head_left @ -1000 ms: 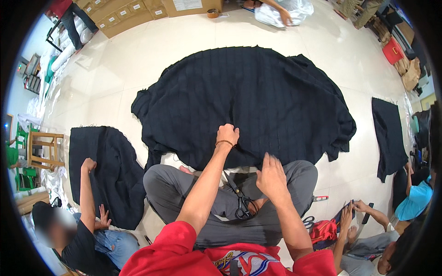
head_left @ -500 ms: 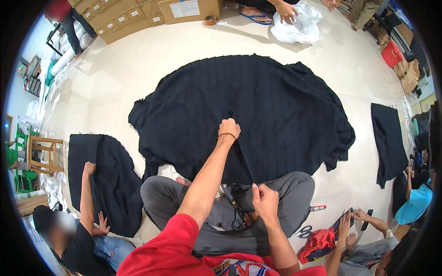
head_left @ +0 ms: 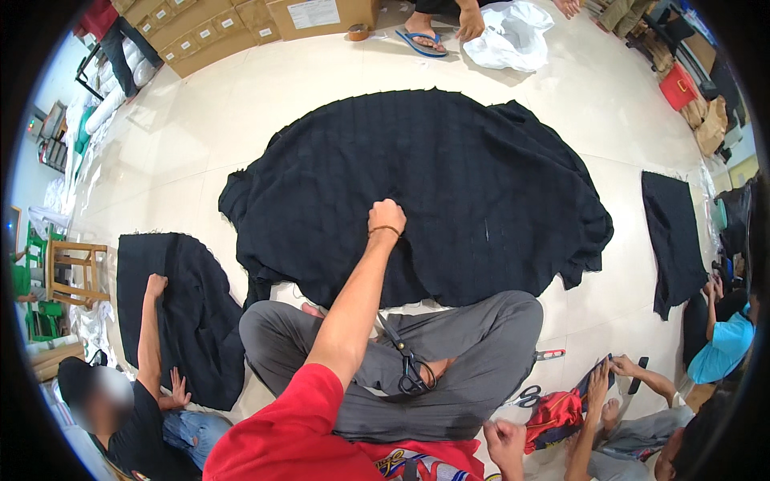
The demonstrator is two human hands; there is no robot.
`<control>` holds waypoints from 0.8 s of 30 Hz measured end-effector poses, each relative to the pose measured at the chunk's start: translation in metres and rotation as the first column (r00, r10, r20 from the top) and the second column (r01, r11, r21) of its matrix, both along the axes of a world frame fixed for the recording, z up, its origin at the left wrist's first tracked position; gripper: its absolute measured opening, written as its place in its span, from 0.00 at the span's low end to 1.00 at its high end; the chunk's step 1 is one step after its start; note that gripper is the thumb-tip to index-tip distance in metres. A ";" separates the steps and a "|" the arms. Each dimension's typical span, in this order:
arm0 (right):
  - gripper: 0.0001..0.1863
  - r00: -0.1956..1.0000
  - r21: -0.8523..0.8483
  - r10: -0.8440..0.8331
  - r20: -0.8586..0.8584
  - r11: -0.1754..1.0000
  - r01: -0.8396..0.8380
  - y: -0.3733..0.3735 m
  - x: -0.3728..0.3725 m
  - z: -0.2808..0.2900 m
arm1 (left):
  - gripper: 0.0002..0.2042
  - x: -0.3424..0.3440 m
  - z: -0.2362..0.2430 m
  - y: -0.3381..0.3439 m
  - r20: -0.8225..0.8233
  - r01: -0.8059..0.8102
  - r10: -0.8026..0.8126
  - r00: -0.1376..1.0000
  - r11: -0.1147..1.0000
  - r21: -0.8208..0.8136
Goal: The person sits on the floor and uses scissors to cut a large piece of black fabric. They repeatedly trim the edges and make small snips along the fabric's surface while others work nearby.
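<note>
A wide black cloth is spread on the floor in front of my crossed legs. My left hand is closed in a fist at the cloth's middle, gripping the fabric, with a fold running down from it toward my lap. Close to my body at the lower right is my right hand, its fingers curled together; what they hold, if anything, is too small to make out. Black-handled scissors lie between my legs, off both hands.
A co-worker at left presses on a smaller black cloth. Beside my right knee lie a red-and-grey tool and other scissors. Another black piece lies at right. Cardboard boxes and a white plastic bag stand beyond.
My right hand has drawn back from the cloth's near edge to beside my body at lower right. The near fold has flattened. My left hand stays on the cloth.
</note>
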State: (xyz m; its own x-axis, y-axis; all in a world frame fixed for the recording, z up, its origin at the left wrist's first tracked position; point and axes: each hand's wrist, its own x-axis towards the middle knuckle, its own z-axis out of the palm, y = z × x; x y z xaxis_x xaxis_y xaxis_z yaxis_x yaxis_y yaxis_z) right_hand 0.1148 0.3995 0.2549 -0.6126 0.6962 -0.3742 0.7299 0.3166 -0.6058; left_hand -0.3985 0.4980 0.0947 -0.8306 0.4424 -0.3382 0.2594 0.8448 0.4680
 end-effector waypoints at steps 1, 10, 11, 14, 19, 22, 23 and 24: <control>0.21 0.993 -0.113 -0.107 -0.048 0.988 0.102 -0.005 0.010 0.019 | 0.14 -0.005 0.003 0.004 -0.003 -0.005 0.005 1.000 1.000 0.009; 0.10 0.971 -0.352 -0.116 -0.209 0.935 0.036 0.028 -0.017 0.012 | 0.20 -0.020 0.009 -0.014 0.233 0.013 -0.043 0.971 0.992 0.128; 0.13 0.933 -0.405 -0.200 -0.299 0.912 0.066 0.032 -0.034 0.012 | 0.20 -0.015 0.012 -0.021 0.253 -0.012 -0.032 0.967 0.986 0.168; 0.18 0.833 -0.425 -0.252 -0.493 0.905 0.021 0.059 -0.072 0.002 | 0.19 -0.016 0.002 -0.053 0.235 -0.049 -0.022 0.972 0.956 0.290; 0.14 0.768 -0.267 -0.430 -0.475 0.902 0.340 0.124 -0.074 -0.018 | 0.12 0.002 0.008 -0.120 0.261 0.018 -0.093 0.961 0.961 0.277; 0.07 0.569 -0.303 -0.623 -0.536 0.771 0.560 0.161 -0.055 -0.043 | 0.08 0.025 0.018 -0.131 0.261 0.152 -0.227 0.938 0.948 0.278; 0.05 0.471 -0.343 -0.679 -0.563 0.710 0.615 0.168 -0.049 -0.052 | 0.08 0.036 0.020 -0.131 0.248 0.220 -0.291 0.924 0.935 0.278; 0.03 0.462 -0.353 -0.691 -0.556 0.700 0.621 0.174 -0.041 -0.063 | 0.08 0.046 0.020 -0.134 0.233 0.285 -0.350 0.907 0.919 0.272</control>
